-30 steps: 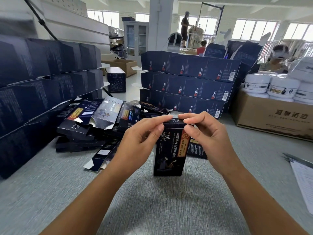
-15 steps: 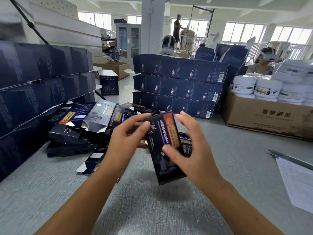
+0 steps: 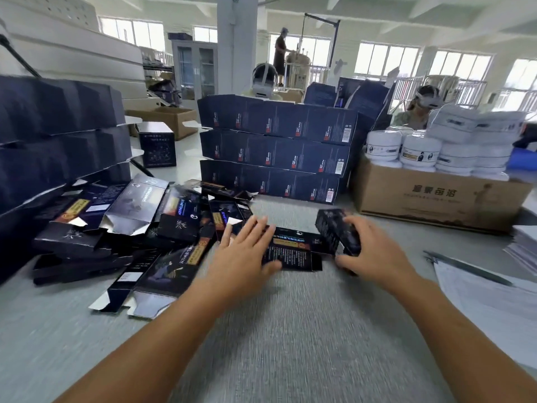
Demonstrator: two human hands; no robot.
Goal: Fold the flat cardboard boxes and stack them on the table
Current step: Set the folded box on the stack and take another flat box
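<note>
Far left: messy pile of flat boxes (image 3: pixel 122 225) on grey table (image 3: pixel 290 330), w/in easy reach as feedstock. Left hand (image 3: pixel 244 254), fingers spread, palm down on a flat box (image 3: pixel 293 251), prob. to drag the next one over. Right hand (image 3: pixel 374 254) curls around a folded box (image 3: pixel 337 231), tilted, seemingly en route to the stacked boxes (image 3: pixel 273 149) behind.

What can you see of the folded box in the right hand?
The folded box is small, dark, printed cardboard, blurred by motion, so its print is unreadable. It is assembled, tilted, held above the grey table. The right hand grips its right side, fingers over the top. It overlaps a flat box beneath the left hand.
</note>
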